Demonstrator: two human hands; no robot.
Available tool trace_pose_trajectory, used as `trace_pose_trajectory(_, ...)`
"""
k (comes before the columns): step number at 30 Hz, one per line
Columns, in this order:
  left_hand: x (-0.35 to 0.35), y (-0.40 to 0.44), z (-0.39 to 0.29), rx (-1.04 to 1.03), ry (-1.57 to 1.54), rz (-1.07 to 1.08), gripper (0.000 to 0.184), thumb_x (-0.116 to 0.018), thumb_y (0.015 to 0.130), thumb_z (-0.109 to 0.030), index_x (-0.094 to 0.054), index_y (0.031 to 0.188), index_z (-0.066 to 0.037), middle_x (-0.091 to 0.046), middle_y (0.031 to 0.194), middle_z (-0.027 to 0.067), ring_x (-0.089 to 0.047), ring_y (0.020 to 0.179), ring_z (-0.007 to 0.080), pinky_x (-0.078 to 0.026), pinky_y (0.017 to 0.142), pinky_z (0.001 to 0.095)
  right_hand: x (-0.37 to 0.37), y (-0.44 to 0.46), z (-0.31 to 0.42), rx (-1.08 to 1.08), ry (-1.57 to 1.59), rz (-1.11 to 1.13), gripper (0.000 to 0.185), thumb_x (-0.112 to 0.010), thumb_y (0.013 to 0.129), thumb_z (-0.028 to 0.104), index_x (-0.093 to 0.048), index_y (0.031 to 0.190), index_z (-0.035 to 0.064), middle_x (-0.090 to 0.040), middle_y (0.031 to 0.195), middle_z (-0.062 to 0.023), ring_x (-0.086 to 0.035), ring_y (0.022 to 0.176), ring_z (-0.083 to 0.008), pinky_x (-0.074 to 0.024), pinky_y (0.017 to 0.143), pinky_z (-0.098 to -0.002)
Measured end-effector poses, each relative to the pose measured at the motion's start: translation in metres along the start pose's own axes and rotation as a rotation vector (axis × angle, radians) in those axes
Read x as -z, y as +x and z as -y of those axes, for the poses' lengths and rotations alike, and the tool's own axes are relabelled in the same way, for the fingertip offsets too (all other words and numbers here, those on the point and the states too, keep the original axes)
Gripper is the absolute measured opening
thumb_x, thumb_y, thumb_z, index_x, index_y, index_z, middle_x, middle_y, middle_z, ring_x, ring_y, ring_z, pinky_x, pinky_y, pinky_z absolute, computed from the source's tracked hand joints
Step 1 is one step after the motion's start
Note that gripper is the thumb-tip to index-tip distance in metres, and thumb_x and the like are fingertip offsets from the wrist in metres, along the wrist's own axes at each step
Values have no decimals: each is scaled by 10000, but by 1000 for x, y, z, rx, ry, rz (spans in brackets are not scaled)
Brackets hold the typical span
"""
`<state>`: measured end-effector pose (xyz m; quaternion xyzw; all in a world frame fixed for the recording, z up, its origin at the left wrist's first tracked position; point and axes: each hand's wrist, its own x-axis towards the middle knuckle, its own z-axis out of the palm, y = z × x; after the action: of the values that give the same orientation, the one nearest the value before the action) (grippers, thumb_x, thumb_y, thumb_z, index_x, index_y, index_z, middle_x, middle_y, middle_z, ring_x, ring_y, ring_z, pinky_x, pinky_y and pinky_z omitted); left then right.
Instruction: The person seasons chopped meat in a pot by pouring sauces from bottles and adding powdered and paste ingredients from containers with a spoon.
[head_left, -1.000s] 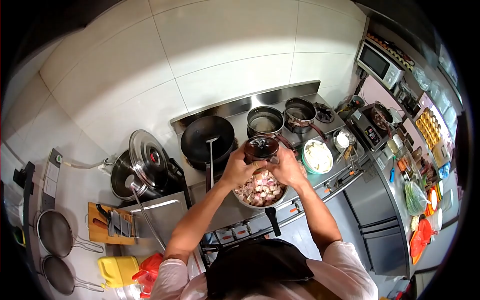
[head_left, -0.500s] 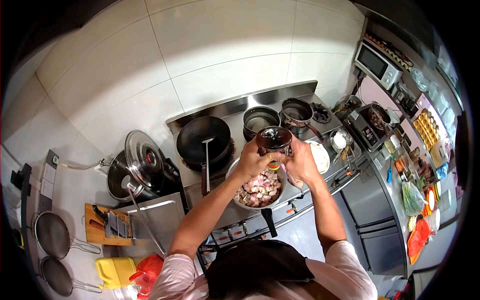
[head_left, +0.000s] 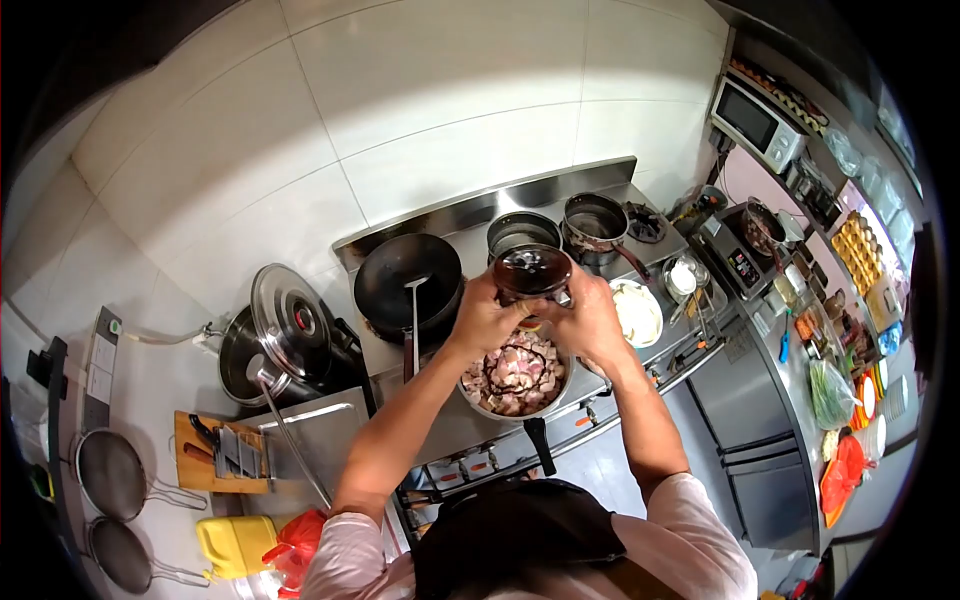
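Brown bottle (head_left: 533,268) upended, your left hand (head_left: 487,318) and right hand (head_left: 590,315) both wrapped around it, seemingly so dark sauce (head_left: 488,369) lands on diced meat (head_left: 518,368) below.

You have one wok (head_left: 395,262); just right of it, two saucepans (head_left: 595,240); lower right of it, your two hands (head_left: 487,320), one bottle (head_left: 532,268), one meat pot (head_left: 498,413); left, one lid (head_left: 280,300); lower left, two strainers (head_left: 110,475).
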<state>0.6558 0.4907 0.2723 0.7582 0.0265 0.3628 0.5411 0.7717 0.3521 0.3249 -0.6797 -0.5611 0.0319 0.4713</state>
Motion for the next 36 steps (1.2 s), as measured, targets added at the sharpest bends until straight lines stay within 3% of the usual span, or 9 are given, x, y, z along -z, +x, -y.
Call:
trace_pose_trajectory(2,-9,-2,6,41,-61,16,399,-829,827,-160,-666,1155,0,-722,1074,64,-661,950,139,-525,862,304,6,-5,3,-5,8,9,555,-744,739,-13,-559,1257,58,-680,1034,-241,-632,1004,-458,-516,812,-483)
trace_pose_trajectory(5,-9,-9,1,12,-14,-5,414,-846,816,-213,-655,1125,-16,-738,987,46,-638,873,95,-528,785,291,1,-13,-8,-6,21,-1,572,-755,726,-4,-560,1260,63,-676,1024,-247,-634,990,-459,-516,801,-483)
trace_pose_trajectory(11,-1,4,3,34,-69,7,402,-839,822,-201,-657,1120,-1,-741,977,47,-658,880,99,-533,800,291,-3,-2,-11,32,-38,-31,565,-759,711,-1,-566,1239,54,-672,955,-240,-637,917,-462,-506,773,-498)
trace_pose_trajectory(19,8,-19,-6,52,-43,45,406,-829,832,-191,-658,1153,-10,-742,1014,64,-667,922,129,-528,838,308,-9,-14,5,-33,25,23,542,-765,720,-8,-570,1223,44,-690,993,-231,-646,962,-454,-521,791,-475)
trace_pose_trajectory(23,19,-13,-11,-24,26,14,414,-827,823,-156,-653,1165,0,-727,1064,65,-665,968,135,-519,869,296,-13,-1,9,117,-20,-19,544,-750,701,-36,-566,1208,33,-672,1066,-217,-642,988,-434,-529,793,-456)
trace_pose_trajectory(30,30,-31,3,6,-363,-256,373,-728,891,-44,-602,1240,-9,-674,1170,61,-634,1053,168,-493,955,326,-15,7,25,214,55,-53,556,-757,761,-14,-571,1283,37,-660,1174,-211,-642,1093,-397,-537,890,-414)
trace_pose_trajectory(33,38,-48,20,17,-611,-565,376,-693,924,-59,-563,1276,-67,-635,1224,42,-599,1136,197,-474,1009,381,-14,2,9,67,167,-103,541,-758,804,15,-560,1307,27,-672,1195,-198,-661,1119,-341,-528,928,-381)
trace_pose_trajectory(34,43,-53,21,14,-674,-631,383,-702,922,-77,-561,1278,-80,-633,1225,42,-598,1139,207,-474,1011,391,-14,-3,4,-27,184,-125,438,-734,858,51,-586,1268,7,-706,1126,-177,-684,1091,-259,-521,929,-343)
trace_pose_trajectory(36,56,-65,26,17,-795,-760,387,-712,921,-103,-559,1277,-97,-636,1216,45,-601,1137,224,-471,1019,408,-22,-15,-16,-174,285,-132,345,-698,912,114,-610,1221,-12,-722,1072,-151,-693,1021,-223,-528,886,-321)
